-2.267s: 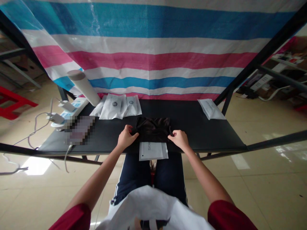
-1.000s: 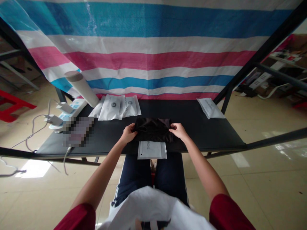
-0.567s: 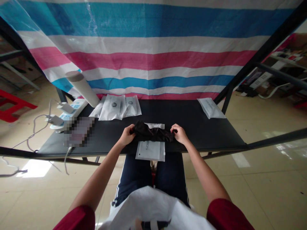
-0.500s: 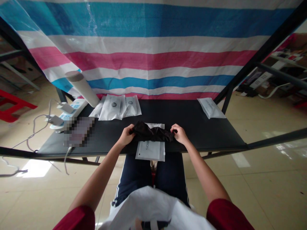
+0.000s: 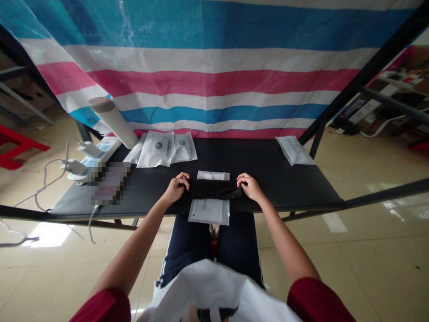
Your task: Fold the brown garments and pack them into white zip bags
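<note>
A strip of dark cloth stretches between my two hands, just above the near part of the black table. My left hand pinches its left end, with the fingers closed. At the other end, my right hand grips the cloth between thumb and fingers. Beneath it lies a frosted zip bag with grey lettering; its middle is covered by the cloth, and its near end sticks out past the table edge. What kind of garment or cloth it is, I cannot tell.
Several packed frosted bags lie at the back left, and another bag at the back right. A white bottle, a power strip with plugs and a blurred phone occupy the left. Striped sheeting hangs behind the table.
The bunched cloth has been pulled straighter and flatter between my hands. More of the bag's far end shows behind it.
</note>
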`<state>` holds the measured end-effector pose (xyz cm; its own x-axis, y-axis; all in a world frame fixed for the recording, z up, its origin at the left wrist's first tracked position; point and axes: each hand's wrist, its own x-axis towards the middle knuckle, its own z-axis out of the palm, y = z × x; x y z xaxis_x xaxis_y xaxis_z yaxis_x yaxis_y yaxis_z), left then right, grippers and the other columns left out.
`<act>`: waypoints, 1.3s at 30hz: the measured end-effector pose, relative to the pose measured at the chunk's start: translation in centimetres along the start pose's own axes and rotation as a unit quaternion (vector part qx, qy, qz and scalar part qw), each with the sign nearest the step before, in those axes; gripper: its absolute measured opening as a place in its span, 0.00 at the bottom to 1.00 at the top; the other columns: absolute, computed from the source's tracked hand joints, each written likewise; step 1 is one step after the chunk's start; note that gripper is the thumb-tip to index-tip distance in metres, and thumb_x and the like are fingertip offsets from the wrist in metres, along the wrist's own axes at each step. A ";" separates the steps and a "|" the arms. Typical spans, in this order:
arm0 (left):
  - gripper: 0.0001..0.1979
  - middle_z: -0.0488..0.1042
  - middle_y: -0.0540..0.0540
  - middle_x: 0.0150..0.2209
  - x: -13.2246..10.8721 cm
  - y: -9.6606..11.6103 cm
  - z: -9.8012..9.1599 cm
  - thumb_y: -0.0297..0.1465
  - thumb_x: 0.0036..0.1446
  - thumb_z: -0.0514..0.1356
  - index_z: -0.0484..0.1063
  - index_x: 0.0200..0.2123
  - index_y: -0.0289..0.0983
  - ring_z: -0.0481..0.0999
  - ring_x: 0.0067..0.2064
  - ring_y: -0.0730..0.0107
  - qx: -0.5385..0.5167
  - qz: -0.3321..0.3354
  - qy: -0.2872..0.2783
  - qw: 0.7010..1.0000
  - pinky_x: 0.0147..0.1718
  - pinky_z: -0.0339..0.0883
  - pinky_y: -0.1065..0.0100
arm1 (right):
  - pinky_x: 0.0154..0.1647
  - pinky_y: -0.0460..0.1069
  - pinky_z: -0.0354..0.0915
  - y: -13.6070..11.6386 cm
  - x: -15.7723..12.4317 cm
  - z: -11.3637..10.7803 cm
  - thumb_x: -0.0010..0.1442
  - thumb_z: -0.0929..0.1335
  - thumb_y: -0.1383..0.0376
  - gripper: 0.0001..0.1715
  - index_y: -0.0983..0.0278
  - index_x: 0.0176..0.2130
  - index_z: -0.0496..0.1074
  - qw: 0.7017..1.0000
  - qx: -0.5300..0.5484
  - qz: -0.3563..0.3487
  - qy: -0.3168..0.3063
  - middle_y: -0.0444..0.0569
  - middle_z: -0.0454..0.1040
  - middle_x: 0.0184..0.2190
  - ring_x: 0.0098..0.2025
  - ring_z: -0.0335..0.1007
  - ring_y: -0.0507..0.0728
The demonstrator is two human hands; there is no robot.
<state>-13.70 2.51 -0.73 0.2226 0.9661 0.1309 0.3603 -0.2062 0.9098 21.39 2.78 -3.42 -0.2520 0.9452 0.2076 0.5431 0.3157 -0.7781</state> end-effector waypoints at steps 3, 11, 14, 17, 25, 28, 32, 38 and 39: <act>0.11 0.70 0.44 0.41 0.0 -0.3 0.1 0.21 0.33 0.49 0.70 0.16 0.37 0.71 0.48 0.62 0.053 0.020 0.012 0.998 0.56 0.60 0.56 | 0.49 0.52 0.62 -0.1 -0.1 0.2 0.52 0.61 0.76 0.15 0.61 0.24 0.71 1.000 -0.019 -0.004 0.023 0.48 0.73 0.37 0.43 0.70 0.57; 0.14 0.72 0.44 0.49 -0.4 0.0 -0.6 0.22 0.41 0.49 0.74 0.22 0.38 0.68 0.56 0.58 0.106 0.016 -0.006 0.994 0.62 0.53 0.53 | 0.50 0.52 0.61 -1.5 -0.8 0.0 0.64 0.63 0.60 0.17 0.61 0.27 0.73 0.996 -0.062 0.004 0.060 0.49 0.75 0.37 0.43 0.69 0.58; 0.15 0.73 0.46 0.51 -0.5 0.1 -0.9 0.26 0.50 0.49 0.76 0.24 0.38 0.68 0.56 0.56 0.093 0.011 -0.016 0.996 0.61 0.53 0.54 | 0.50 0.52 0.61 -1.6 -0.8 0.1 0.62 0.66 0.57 0.15 0.61 0.28 0.73 0.995 -0.071 0.000 0.068 0.49 0.75 0.37 0.43 0.70 0.58; 0.18 0.73 0.44 0.51 -0.5 -0.2 -0.7 0.35 0.58 0.51 0.76 0.24 0.38 0.69 0.55 0.55 0.104 0.005 -0.008 0.995 0.60 0.55 0.52 | 0.52 0.54 0.60 -1.7 -0.8 0.1 0.58 0.70 0.56 0.13 0.61 0.27 0.72 0.993 -0.090 -0.021 0.068 0.48 0.75 0.37 0.42 0.71 0.58; 0.13 0.68 0.43 0.54 -1.1 -1.3 0.2 0.39 0.58 0.59 0.75 0.44 0.41 0.67 0.56 0.57 0.230 0.098 0.049 0.967 0.58 0.60 0.52 | 0.50 0.57 0.64 -0.8 -0.1 -0.1 0.53 0.74 0.58 0.16 0.60 0.39 0.71 0.991 -0.115 -0.026 0.066 0.50 0.74 0.40 0.47 0.67 0.63; 0.27 0.69 0.41 0.54 -0.9 -1.4 0.2 0.38 0.56 0.60 0.64 0.59 0.40 0.67 0.56 0.55 0.240 0.082 0.045 0.966 0.58 0.61 0.51 | 0.52 0.57 0.64 -0.1 0.5 -0.3 0.52 0.75 0.58 0.20 0.61 0.43 0.71 0.991 -0.120 -0.023 0.063 0.51 0.74 0.43 0.50 0.66 0.64; 0.28 0.68 0.39 0.55 -0.2 -1.9 0.1 0.40 0.55 0.60 0.65 0.58 0.38 0.63 0.59 0.50 0.280 0.041 0.008 0.959 0.59 0.59 0.49 | 0.52 0.58 0.65 0.3 1.2 -0.8 0.51 0.75 0.53 0.20 0.61 0.40 0.73 0.987 -0.152 -0.007 0.049 0.53 0.73 0.43 0.49 0.67 0.63; 0.23 0.67 0.40 0.56 0.4 -2.2 0.2 0.40 0.53 0.60 0.68 0.52 0.39 0.63 0.59 0.47 0.323 -0.017 -0.016 0.946 0.56 0.61 0.46 | 0.52 0.58 0.65 -0.2 0.8 -2.3 0.48 0.76 0.52 0.22 0.63 0.39 0.76 0.967 -0.244 0.069 0.023 0.55 0.72 0.44 0.48 0.68 0.65; 0.23 0.68 0.40 0.56 0.5 -2.1 0.3 0.40 0.53 0.60 0.68 0.52 0.40 0.63 0.59 0.47 0.325 -0.022 -0.012 0.945 0.55 0.62 0.47 | 0.53 0.58 0.64 -0.2 0.6 -2.5 0.48 0.76 0.53 0.22 0.63 0.39 0.77 0.966 -0.249 0.071 0.010 0.55 0.73 0.44 0.48 0.69 0.64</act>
<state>-14.09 3.34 -2.70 0.2115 0.9739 0.0825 0.8488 -0.2249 0.4785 23.10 3.50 -1.66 -0.1334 0.9817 0.1357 0.8903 0.1789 -0.4188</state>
